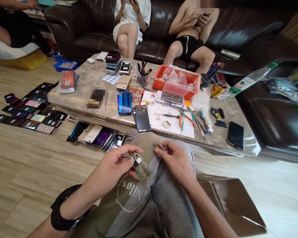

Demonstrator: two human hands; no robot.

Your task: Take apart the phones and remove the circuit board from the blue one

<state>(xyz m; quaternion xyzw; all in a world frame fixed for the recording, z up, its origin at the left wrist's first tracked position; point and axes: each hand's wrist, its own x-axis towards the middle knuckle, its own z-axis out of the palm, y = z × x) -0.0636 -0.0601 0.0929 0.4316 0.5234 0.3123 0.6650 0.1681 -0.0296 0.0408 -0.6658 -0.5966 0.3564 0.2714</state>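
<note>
My left hand [114, 167] is closed on a small green circuit board [141, 168], held over my lap by its upper end. My right hand [175, 160] is just to the right of it, its fingers pinched on a tiny part [159, 146] that I cannot make out. Both hands hover above my knee in grey trousers. A black watch sits on my left wrist [62, 211]. On the low table ahead lies an opened phone body [141, 118] on the edge of a white work mat [173, 120].
The marble table [84, 87] carries stacked phones [113, 61], an orange tray [176, 81], pliers and screwdrivers [188, 119], a dark phone [235, 135]. Rows of phones lie on the wooden floor [32, 110]. Two people sit on the brown sofa [238, 29]. A cardboard box [234, 205] is at my right.
</note>
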